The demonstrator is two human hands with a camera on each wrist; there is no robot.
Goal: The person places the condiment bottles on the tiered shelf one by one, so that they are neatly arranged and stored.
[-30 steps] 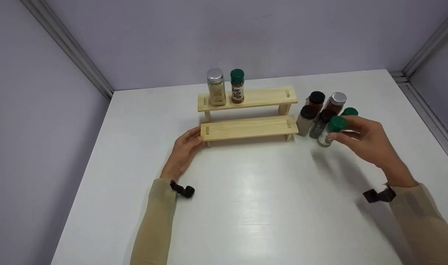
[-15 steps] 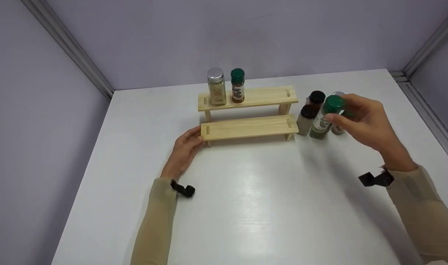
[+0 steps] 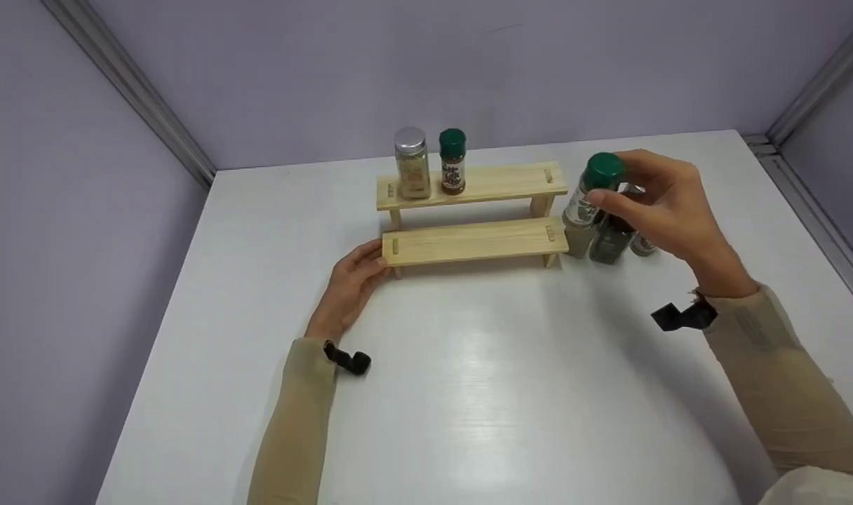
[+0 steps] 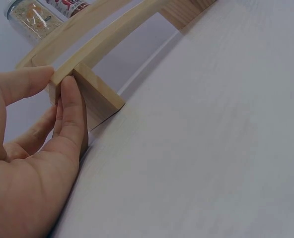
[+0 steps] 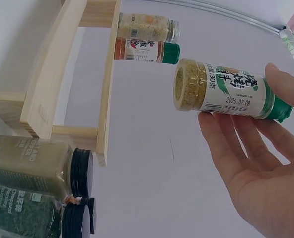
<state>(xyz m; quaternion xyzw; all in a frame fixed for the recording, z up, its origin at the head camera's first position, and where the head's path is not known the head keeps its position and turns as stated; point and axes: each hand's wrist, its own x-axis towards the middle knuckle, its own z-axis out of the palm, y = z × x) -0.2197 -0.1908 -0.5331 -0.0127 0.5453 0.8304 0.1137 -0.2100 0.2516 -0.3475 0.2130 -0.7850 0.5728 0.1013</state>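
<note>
My right hand (image 3: pixel 661 203) holds a green-capped spice jar (image 3: pixel 586 200) between thumb and fingers. The right wrist view shows the jar (image 5: pixel 226 90) lifted, with a white printed label and yellowish-brown seasoning inside. My left hand (image 3: pixel 349 284) grips the left end of the lower step of a two-tier wooden spice rack (image 3: pixel 475 242). In the left wrist view its thumb (image 4: pixel 30 82) lies at the board's corner and its fingers (image 4: pixel 72 109) reach under it by the leg. On the upper step stand a silver-capped jar (image 3: pixel 413 168) and a green-capped jar (image 3: pixel 452 165) of reddish spice.
Right of the rack, several jars stand close together on the white table (image 3: pixel 454 393). Among them are a black-capped jar of beige powder (image 5: pixel 30 163) and one of dark green flakes (image 5: pixel 23 213). Pale walls (image 3: pixel 314 77) bound the table at the back and sides.
My right hand has raised the green-capped jar from the group at the right and carried it up and left toward the rack. My left hand stays at the rack's end.
</note>
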